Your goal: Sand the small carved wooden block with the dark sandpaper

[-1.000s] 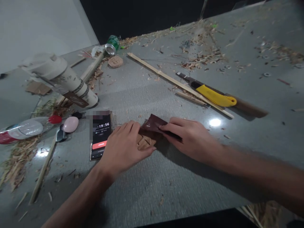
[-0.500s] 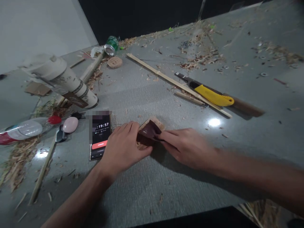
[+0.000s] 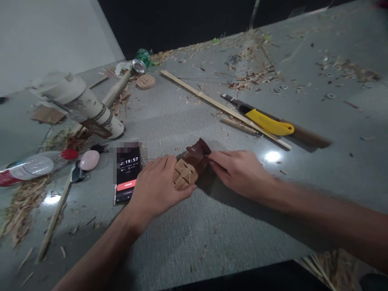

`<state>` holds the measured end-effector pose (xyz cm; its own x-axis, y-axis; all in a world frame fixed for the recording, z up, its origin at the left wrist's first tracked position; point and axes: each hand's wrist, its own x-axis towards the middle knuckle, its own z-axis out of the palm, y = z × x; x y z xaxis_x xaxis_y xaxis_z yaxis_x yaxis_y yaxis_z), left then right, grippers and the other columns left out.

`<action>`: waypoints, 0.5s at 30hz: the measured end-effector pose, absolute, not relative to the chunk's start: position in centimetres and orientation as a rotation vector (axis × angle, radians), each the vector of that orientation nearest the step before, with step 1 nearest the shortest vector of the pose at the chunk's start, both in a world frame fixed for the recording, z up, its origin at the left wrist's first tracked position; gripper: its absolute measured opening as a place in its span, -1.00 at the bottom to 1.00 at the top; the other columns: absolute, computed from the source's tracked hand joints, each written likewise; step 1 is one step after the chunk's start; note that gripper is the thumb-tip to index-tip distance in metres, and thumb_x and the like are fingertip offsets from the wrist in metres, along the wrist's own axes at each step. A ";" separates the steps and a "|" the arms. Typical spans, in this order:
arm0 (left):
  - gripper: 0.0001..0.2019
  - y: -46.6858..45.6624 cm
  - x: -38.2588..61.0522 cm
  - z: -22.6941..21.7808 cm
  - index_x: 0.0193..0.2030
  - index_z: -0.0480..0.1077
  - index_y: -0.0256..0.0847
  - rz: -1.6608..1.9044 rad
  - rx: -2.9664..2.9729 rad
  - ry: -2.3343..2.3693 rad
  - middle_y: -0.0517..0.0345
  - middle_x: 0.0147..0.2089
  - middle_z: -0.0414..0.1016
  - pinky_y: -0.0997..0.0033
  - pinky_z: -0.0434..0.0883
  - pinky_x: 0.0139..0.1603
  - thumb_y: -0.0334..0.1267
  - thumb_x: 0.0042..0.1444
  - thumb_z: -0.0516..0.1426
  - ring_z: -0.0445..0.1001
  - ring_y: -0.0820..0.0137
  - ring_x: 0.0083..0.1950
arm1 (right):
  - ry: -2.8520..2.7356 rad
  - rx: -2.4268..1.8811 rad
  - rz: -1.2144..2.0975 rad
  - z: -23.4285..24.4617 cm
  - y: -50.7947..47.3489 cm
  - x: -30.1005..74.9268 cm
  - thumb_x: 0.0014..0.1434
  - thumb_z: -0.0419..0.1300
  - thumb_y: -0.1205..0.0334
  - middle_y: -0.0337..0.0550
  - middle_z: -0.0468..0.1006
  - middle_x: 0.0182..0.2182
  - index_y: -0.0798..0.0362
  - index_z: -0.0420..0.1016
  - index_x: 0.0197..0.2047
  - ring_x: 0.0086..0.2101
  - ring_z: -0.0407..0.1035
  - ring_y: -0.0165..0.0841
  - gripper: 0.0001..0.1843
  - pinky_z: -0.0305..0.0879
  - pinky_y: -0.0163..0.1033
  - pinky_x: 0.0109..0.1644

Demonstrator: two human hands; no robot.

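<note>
My left hand (image 3: 156, 188) lies over a small round wooden piece (image 3: 183, 174) with carved crossing grooves, its fingers pressing the piece down on the grey table (image 3: 212, 226). My right hand (image 3: 239, 171) pinches a folded sheet of dark brown sandpaper (image 3: 198, 152) against the far edge of that piece. A phone (image 3: 127, 173) with a running timer on its screen lies just left of my left hand.
A yellow utility knife (image 3: 266, 121) and a long bamboo strip (image 3: 212, 103) lie beyond my right hand. At the left are a tipped paper cup (image 3: 91, 107), a plastic bottle (image 3: 33, 165), a pink oval object (image 3: 89, 159) and another round wooden piece (image 3: 146, 81). Shavings are scattered about.
My right hand slid the sandpaper left across the wooden piece and then back up to the right. The carved face is now uncovered. My left hand stayed in place.
</note>
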<state>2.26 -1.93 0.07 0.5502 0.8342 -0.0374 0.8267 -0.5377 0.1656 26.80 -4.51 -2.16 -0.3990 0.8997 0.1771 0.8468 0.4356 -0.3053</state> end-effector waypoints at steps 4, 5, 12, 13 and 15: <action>-0.60 -2.0 2.4 0.2 -0.22 0.22 -0.09 0.060 2.603 1.437 0.01 -0.16 0.53 0.07 0.46 -0.18 0.14 0.14 0.25 0.54 0.05 -0.12 | -2.379 -1.460 0.217 -2.3 -4.7 27.0 0.48 -0.02 0.26 -0.12 0.59 -0.38 0.09 0.51 -0.14 -0.46 0.35 -0.36 -0.72 -0.05 -0.16 -0.39; -0.60 -2.1 2.4 0.2 -0.22 0.22 -0.09 0.055 2.596 1.438 0.01 -0.16 0.53 0.06 0.46 -0.17 0.14 0.14 0.25 0.54 0.04 -0.12 | -2.360 -1.467 0.199 -2.2 -4.9 26.9 0.47 0.00 0.26 -0.12 0.60 -0.37 0.09 0.52 -0.12 -0.46 0.36 -0.35 -0.73 -0.05 -0.16 -0.39; -0.63 -2.1 2.7 0.3 -0.21 0.22 -0.10 0.059 2.565 1.431 0.03 -0.17 0.51 0.01 0.45 -0.08 0.04 0.14 0.28 0.54 0.03 -0.09 | -2.451 -1.329 0.352 -1.9 -5.6 26.1 0.46 0.01 0.31 -0.14 0.66 -0.27 0.11 0.54 0.02 -0.41 0.44 -0.35 -0.72 0.02 -0.17 -0.38; -0.62 -2.1 2.7 0.3 -0.21 0.22 -0.11 0.057 2.567 1.430 0.02 -0.17 0.51 0.01 0.45 -0.08 0.06 0.14 0.28 0.53 0.02 -0.09 | -2.437 -1.359 0.324 -1.9 -5.5 26.2 0.45 0.02 0.31 -0.13 0.66 -0.27 0.10 0.55 0.02 -0.42 0.44 -0.35 -0.73 0.02 -0.17 -0.38; -0.59 -2.1 2.6 0.3 -0.20 0.22 -0.11 0.051 2.576 1.428 0.01 -0.16 0.52 0.01 0.45 -0.10 0.12 0.14 0.27 0.53 0.01 -0.09 | -2.388 -1.429 0.249 -1.9 -5.4 26.3 0.45 0.03 0.30 -0.12 0.67 -0.29 0.09 0.56 0.01 -0.43 0.43 -0.35 -0.73 0.02 -0.18 -0.37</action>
